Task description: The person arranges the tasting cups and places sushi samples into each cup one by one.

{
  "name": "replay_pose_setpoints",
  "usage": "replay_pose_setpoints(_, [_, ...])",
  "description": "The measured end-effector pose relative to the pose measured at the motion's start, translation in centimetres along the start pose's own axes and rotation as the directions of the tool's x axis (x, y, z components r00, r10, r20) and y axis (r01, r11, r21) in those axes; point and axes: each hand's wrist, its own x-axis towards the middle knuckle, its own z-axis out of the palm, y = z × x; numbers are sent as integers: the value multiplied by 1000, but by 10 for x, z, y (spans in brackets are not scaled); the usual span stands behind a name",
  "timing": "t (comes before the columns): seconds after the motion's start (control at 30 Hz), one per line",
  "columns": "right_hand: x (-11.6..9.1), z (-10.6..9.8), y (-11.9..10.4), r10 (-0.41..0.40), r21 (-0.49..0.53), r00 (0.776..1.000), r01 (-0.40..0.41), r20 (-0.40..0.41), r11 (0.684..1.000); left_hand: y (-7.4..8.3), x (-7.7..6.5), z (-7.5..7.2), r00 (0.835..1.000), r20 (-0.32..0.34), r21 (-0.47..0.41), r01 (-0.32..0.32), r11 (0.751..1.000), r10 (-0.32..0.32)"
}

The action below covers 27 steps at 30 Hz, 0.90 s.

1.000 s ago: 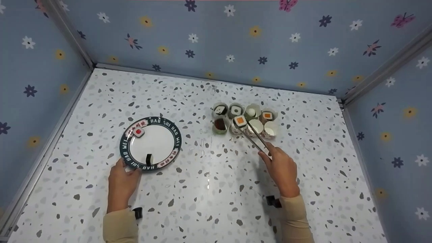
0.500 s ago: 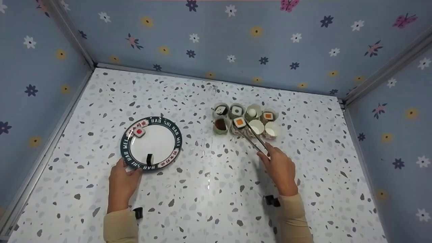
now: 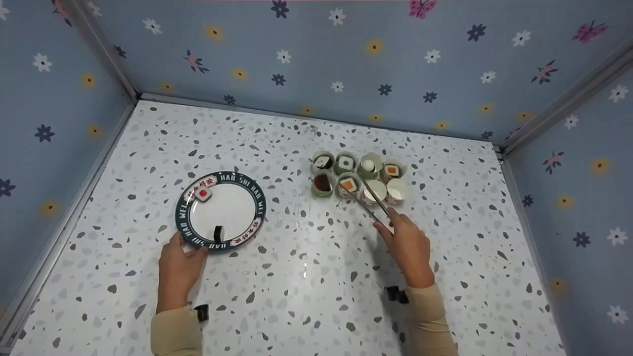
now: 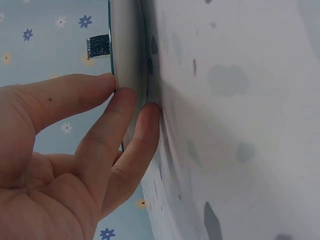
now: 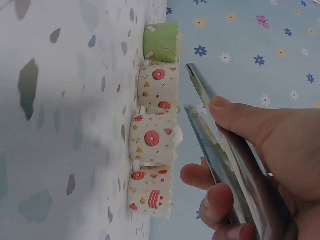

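Note:
My left hand (image 3: 179, 269) holds the near left rim of a round plate (image 3: 261, 207) with a green lettered border; in the left wrist view its fingertips (image 4: 125, 97) meet the plate's edge. On that plate are a white sushi piece with a red centre (image 3: 203, 193) and a black-wrapped sushi roll (image 3: 218, 233). Metal tongs (image 3: 378, 200) are gripped by my right hand (image 3: 410, 249). Their tips stand apart over the front row of paper cups. A square orange-centred sushi piece (image 3: 348, 185) sits in the second front cup, beside the tips. The right wrist view shows nothing between the tongs' tips.
Two rows of paper cups stand close together. Behind, cups hold several sushi pieces; a brown piece (image 3: 322, 183) fills the front left cup. Pale insides show in two front right cups (image 3: 395, 190). Flowered panels (image 3: 316, 64) border the speckled table (image 3: 296, 296).
The orange-centred sushi piece has gone from between the tongs' tips down into the cup, and the tips have parted. The right hand has shifted slightly left; the left hand and plate stay put.

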Motion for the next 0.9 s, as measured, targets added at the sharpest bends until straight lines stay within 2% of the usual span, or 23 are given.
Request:
replay_pose_setpoints(0.17, [-2, 9, -27, -99, 12, 995, 99, -13, 995, -2, -1, -1, 1000, -11, -2, -8, 1000, 8])
replay_pose_setpoints(0.27, [-2, 19, -50, -193, 17, 981, 193, -2, 981, -2, -2, -1, 1000, -15, -4, -8, 1000, 8])
replay_pose_setpoints(0.4, [-1, 32, -81, -309, 36, 951, 308, 10, 951, -2, -1, 0, 1000, -7, -15, -7, 1000, 7])
replay_pose_setpoints(0.6, [-8, 41, -117, -426, 103, 901, 417, 79, 903, 0, 0, 1, 1000, 15, -23, -4, 1000, 4])
replay_pose_setpoints(0.73, [-15, 47, -133, -496, 141, 859, 479, 129, 866, 0, 0, 0, 1000, 11, -22, -1, 1000, 1])
replay_pose_setpoints(0.9, [-20, 55, -145, -547, 176, 820, 521, 168, 835, 0, 0, -2, 1000, 0, -23, -2, 1000, 2])
